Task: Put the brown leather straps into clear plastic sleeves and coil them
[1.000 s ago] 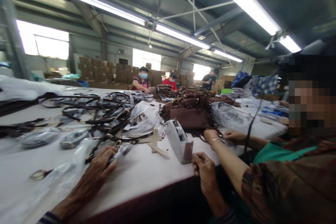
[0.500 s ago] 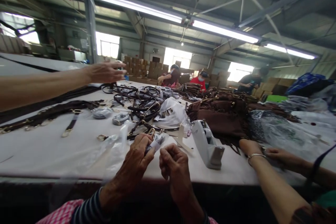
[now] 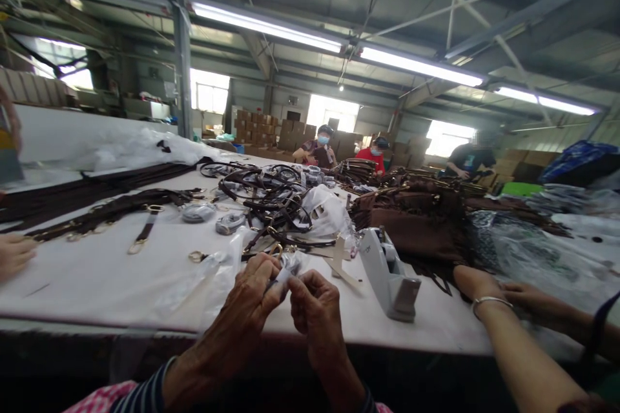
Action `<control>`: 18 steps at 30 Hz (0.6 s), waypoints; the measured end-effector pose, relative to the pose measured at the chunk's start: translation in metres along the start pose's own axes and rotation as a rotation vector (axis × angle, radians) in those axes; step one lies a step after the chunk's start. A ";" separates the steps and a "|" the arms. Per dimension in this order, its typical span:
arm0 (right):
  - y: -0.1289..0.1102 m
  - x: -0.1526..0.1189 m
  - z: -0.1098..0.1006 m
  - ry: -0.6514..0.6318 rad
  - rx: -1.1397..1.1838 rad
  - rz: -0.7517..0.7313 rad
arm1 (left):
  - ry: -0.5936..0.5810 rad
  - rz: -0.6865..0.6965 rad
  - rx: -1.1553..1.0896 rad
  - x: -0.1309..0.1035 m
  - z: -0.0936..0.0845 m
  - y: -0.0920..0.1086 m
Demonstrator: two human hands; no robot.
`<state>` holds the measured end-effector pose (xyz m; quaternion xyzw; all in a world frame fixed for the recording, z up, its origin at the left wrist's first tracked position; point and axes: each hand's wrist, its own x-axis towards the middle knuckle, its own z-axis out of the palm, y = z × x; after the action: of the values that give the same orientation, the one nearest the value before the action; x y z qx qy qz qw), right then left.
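My left hand (image 3: 247, 300) is closed round a small wrapped bundle (image 3: 289, 263) with gold-coloured hardware at its top, above the table's near edge. My right hand (image 3: 317, 310) touches the bundle's pale wrapping with thumb and forefinger pinched; what lies between those fingertips is too small to make out. Just beyond my hands are a heap of dark straps (image 3: 276, 193) and a clear plastic bag (image 3: 217, 284). To the right stands a grey tape dispenser (image 3: 390, 274). Two wrapped coils (image 3: 230, 222) lie behind my left hand.
Brown fringed bags (image 3: 411, 216) are piled at the right, beside clear plastic (image 3: 527, 251). A person's braceleted arm (image 3: 508, 329) reaches in there. Another person's hand (image 3: 14, 255) rests at the left edge. Long dark straps (image 3: 106, 181) cross the table's left side.
My right hand has moved left against the bundle in my left hand. The other person's arm stretched across the left side has withdrawn. The view has shifted slightly.
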<state>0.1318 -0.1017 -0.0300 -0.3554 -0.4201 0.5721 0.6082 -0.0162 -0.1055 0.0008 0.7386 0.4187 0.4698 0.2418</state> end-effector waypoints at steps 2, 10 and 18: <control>0.004 -0.001 -0.001 -0.009 0.068 -0.004 | -0.016 -0.055 -0.062 0.001 0.000 0.006; 0.021 -0.002 0.012 -0.010 0.326 0.010 | -0.128 -0.381 -0.561 0.000 0.001 0.019; 0.044 -0.008 -0.018 0.119 -0.364 -0.330 | -0.110 -0.397 -0.293 0.002 -0.007 0.006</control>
<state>0.1306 -0.1046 -0.0782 -0.4188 -0.5317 0.3582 0.6431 -0.0195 -0.1074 0.0093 0.6236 0.4690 0.4279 0.4563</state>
